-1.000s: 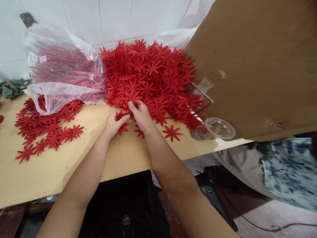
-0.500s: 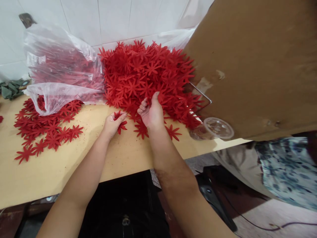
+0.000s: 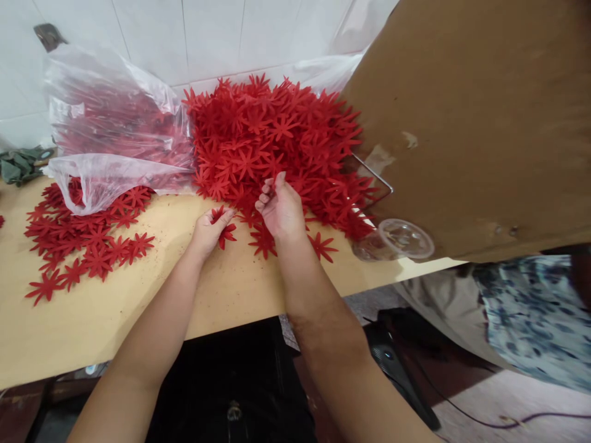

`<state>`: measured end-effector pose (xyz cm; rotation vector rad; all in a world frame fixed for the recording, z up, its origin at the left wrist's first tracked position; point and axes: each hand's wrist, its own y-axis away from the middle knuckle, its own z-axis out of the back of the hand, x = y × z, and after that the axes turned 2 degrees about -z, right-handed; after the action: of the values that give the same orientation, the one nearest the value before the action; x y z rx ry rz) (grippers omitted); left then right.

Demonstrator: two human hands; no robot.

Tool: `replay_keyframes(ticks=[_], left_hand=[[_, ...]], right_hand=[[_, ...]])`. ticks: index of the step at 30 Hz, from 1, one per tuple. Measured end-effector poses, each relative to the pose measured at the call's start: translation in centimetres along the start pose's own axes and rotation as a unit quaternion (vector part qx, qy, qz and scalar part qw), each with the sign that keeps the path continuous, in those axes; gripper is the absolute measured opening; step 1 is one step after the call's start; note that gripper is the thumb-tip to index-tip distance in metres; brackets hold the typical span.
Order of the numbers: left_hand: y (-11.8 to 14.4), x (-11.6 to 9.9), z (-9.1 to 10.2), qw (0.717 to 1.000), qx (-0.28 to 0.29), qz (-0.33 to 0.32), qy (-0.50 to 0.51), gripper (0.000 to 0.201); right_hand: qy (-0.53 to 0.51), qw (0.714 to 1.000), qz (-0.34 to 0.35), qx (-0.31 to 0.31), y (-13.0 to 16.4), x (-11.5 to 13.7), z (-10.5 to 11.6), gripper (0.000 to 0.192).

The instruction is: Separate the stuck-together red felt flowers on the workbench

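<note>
My left hand [image 3: 210, 229] is closed in a pinch on a red felt-like flower [image 3: 227, 236], whose petals stick out past the thumb and below the fingers. It is just above the table, in front of the big red pile. My right hand [image 3: 282, 208] is at the front of that pile [image 3: 277, 132] of flower cut-outs, palm turned up. Its fingers are curled in and the thumb tip is close to them; anything between them is too small to make out. Single flowers [image 3: 264, 241] lie beside and under the right wrist, with one more flower [image 3: 322, 247] to its right.
A clear plastic bag [image 3: 115, 117] of red pieces stands left of the pile. More loose flowers [image 3: 96, 261] spread over the wooden table [image 3: 152, 283]. A clear plastic cup [image 3: 406, 239] lies near a large cardboard box [image 3: 484, 123] at right. Patterned cloth [image 3: 526, 314] hangs beyond.
My right thumb has drawn in toward the curled fingers, and that hand has shifted slightly left. My left hand keeps hold of its flower in nearly the same place.
</note>
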<state>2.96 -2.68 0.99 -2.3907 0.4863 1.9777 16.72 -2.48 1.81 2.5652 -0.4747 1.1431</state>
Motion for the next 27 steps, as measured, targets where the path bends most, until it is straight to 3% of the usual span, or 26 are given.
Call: replay_keyframes(ticks=[5, 8, 10, 12, 14, 15, 16, 19, 21, 23, 27], left_hand=[[0.0, 0.0, 0.1, 1.0, 0.006, -0.008, 0.004, 0.02], [-0.2, 0.2, 0.3, 1.0, 0.011, -0.014, 0.014, 0.021], [-0.5, 0.4, 0.5, 0.999, 0.005, -0.024, 0.03, 0.022], [-0.7, 0.6, 0.6, 0.997, -0.018, -0.044, 0.054, 0.024], [-1.0, 0.8, 0.8, 0.994, -0.049, -0.065, 0.078, 0.026], [-1.0, 0.8, 0.8, 0.992, -0.059, -0.067, 0.087, 0.027], [-1.1, 0.8, 0.9, 0.992, -0.062, -0.061, 0.094, 0.028], [-1.1, 0.7, 1.2, 0.993, -0.041, -0.024, 0.111, 0.031], [-1.0, 0.5, 1.2, 0.991, -0.028, -0.016, 0.127, 0.031], [-0.9, 0.3, 1.3, 0.99, -0.017, -0.021, 0.14, 0.031], [-0.7, 0.2, 1.3, 0.991, 0.006, -0.024, 0.131, 0.031]], right_hand=[[0.028, 1.0, 0.01, 0.007, -0.4, -0.4, 0.4, 0.024], [0.134, 0.986, 0.094, -0.036, -0.7, -0.7, 0.8, 0.022], [0.25, 0.944, 0.203, -0.076, -0.5, -0.7, 0.8, 0.024], [0.375, 0.868, 0.311, -0.091, 0.2, -0.6, 0.5, 0.033], [0.47, 0.8, 0.368, -0.067, 1.2, -0.6, 0.0, 0.042], [0.496, 0.783, 0.373, -0.036, 1.6, -0.7, -0.3, 0.041], [0.508, 0.781, 0.364, 0.004, 2.1, -1.0, -0.6, 0.039], [0.492, 0.812, 0.28, 0.145, 2.7, -2.4, -1.2, 0.037], [0.477, 0.827, 0.225, 0.194, 2.6, -3.3, -1.2, 0.029], [0.464, 0.841, 0.196, 0.199, 2.3, -3.9, -1.1, 0.017], [0.421, 0.88, 0.17, 0.139, 2.0, -3.7, -1.0, 0.004]])
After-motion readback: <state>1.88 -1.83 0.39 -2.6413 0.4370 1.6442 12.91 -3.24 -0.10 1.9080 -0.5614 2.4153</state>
